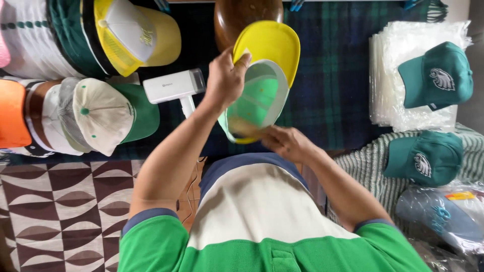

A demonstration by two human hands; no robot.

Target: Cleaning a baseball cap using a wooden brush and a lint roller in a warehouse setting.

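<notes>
I hold a cap [262, 75] with a yellow brim and a light green inside, turned so its opening faces me. My left hand [225, 80] grips its front edge where the brim meets the crown. My right hand [286, 142] holds the back lower rim, fingers curled under it. The cap hangs above a dark plaid cloth [327, 75]. A white handheld steamer [174, 86] lies just left of my left hand.
Stacked caps [96, 113] in white, green, orange and yellow fill the left side. A pile of clear plastic bags [398, 95] with a dark green cap [436, 75] on top sits right; another green cap [424, 157] lies below it. A brown wooden form [237, 17] stands behind.
</notes>
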